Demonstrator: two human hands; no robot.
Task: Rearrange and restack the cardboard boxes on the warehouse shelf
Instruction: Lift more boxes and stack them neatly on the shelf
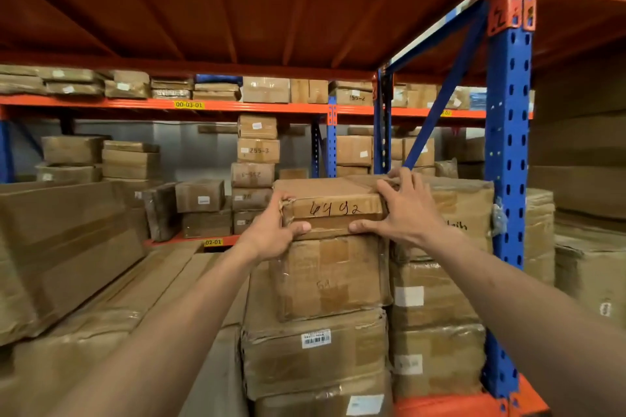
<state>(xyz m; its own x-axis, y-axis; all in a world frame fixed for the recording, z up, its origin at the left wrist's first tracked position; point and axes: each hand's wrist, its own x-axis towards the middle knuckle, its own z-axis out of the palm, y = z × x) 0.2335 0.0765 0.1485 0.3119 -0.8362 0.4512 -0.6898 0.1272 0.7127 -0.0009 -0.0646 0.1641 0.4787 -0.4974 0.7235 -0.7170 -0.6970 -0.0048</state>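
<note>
A flat cardboard box (333, 206) with "6492" handwritten on its front lies on top of a stack of taped boxes (330, 278) in the middle of the shelf. My left hand (274, 234) grips its left front corner, thumb under the lower edge. My right hand (406, 210) holds the right front corner, fingers spread over the top and thumb along the bottom edge. A barcode-labelled box (315, 352) sits lower in the same stack. A second stack (440, 294) stands touching it on the right.
A blue upright post (508, 179) stands right of the stacks, with the orange shelf deck (237, 3) overhead. Long flat cartons (64, 240) lie at the left. More boxes (257, 149) fill the racks behind, and wrapped boxes (589, 267) sit in the bay to the right.
</note>
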